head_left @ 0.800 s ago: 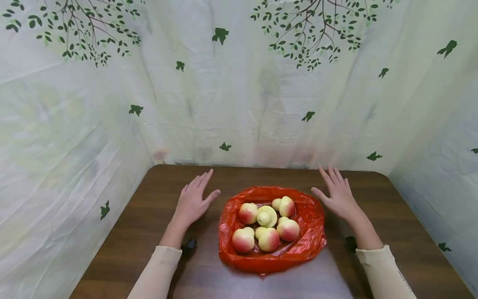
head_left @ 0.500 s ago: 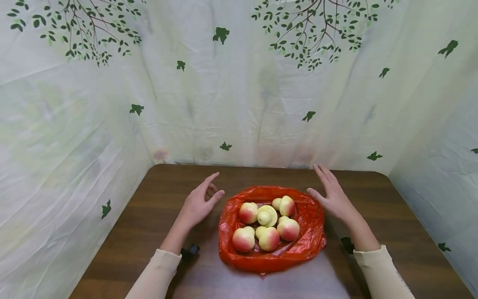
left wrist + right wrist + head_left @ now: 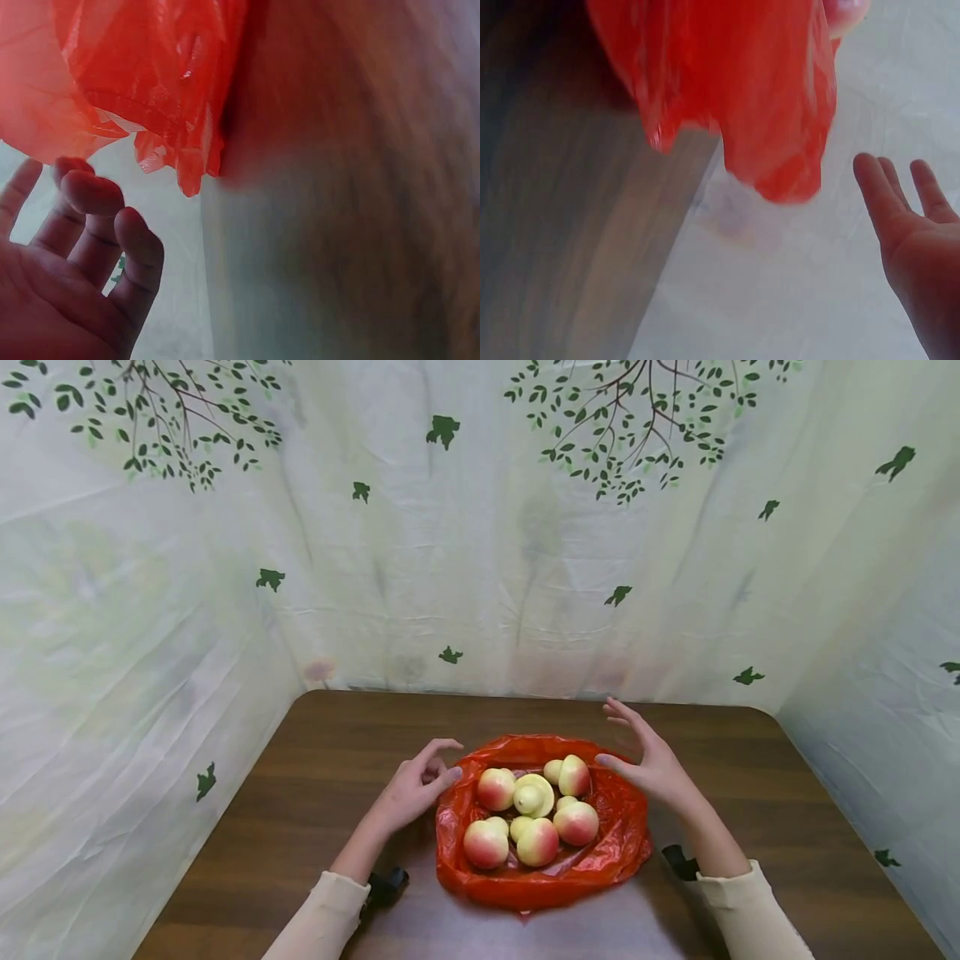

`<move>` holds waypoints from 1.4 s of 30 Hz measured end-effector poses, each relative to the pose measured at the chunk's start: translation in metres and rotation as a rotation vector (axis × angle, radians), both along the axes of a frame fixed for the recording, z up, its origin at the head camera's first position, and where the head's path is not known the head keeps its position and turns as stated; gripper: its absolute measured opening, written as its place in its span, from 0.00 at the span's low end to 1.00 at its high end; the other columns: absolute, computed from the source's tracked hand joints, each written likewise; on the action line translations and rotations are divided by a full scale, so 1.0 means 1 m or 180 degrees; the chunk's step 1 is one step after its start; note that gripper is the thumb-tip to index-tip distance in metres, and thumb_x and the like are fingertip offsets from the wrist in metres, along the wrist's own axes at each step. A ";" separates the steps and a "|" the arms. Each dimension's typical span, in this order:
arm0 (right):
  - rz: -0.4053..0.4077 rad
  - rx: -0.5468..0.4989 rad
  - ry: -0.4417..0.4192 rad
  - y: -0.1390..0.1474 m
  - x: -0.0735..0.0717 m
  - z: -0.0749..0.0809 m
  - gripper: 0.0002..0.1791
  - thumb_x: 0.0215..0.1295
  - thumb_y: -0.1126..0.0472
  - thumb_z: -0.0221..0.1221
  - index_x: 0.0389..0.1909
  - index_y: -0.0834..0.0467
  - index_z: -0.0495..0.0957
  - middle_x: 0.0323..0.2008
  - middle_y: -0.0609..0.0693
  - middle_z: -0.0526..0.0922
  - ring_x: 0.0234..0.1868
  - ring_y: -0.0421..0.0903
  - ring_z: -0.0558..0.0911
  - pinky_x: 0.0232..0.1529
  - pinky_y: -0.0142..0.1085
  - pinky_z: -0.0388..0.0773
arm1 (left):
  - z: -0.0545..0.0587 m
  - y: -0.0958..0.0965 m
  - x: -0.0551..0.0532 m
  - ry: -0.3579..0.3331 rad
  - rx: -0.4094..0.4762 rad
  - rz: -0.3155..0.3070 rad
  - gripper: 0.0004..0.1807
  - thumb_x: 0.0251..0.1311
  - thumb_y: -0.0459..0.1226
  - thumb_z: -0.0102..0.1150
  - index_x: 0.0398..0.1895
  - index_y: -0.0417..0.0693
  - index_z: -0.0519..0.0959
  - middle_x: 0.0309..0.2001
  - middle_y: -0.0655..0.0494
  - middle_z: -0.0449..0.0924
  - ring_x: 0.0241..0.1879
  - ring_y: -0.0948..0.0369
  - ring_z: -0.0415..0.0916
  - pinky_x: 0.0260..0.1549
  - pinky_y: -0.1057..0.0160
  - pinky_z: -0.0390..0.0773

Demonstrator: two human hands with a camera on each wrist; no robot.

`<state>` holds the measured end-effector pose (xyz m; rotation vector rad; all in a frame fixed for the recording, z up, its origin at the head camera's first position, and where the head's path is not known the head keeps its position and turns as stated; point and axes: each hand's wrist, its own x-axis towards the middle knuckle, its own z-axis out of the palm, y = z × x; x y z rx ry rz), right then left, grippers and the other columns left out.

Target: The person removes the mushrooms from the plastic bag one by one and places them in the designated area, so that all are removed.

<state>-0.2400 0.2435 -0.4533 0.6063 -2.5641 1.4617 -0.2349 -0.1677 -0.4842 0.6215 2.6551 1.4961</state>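
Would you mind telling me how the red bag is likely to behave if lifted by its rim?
The red bag looks thin and crinkled, so it would probably flop and fold. Its glossy surface may feel slippery. The rounded fruit inside could roll together as it rises.

Left arm and right arm angle inward. Left hand: fingers loosely bent, thumb apart from forefinger. Right hand: fingers straighter, thumb spread inward.
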 end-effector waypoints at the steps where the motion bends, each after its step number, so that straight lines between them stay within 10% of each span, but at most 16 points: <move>1: 0.0016 -0.0031 -0.0024 -0.002 0.000 -0.001 0.48 0.68 0.62 0.70 0.84 0.43 0.56 0.81 0.60 0.64 0.78 0.68 0.66 0.71 0.68 0.70 | -0.001 0.000 0.000 -0.0016 0.0020 -0.0028 0.21 0.76 0.48 0.62 0.67 0.63 0.73 0.28 0.58 0.80 0.25 0.64 0.74 0.28 0.66 0.76; 16: 0.0119 -0.0116 -0.0356 -0.015 0.001 -0.014 0.39 0.69 0.59 0.70 0.78 0.53 0.65 0.75 0.61 0.71 0.74 0.66 0.73 0.72 0.66 0.72 | -0.013 -0.001 0.001 -0.1055 0.0666 -0.0380 0.23 0.74 0.47 0.64 0.69 0.59 0.75 0.43 0.46 0.90 0.31 0.58 0.86 0.34 0.59 0.90; 42: 0.0339 0.0233 -0.0620 -0.028 0.001 -0.039 0.33 0.69 0.58 0.70 0.72 0.61 0.72 0.69 0.63 0.76 0.65 0.62 0.80 0.64 0.56 0.83 | -0.038 0.001 0.005 -0.1423 0.1315 -0.0304 0.36 0.67 0.39 0.72 0.78 0.57 0.71 0.53 0.42 0.88 0.49 0.60 0.88 0.47 0.58 0.90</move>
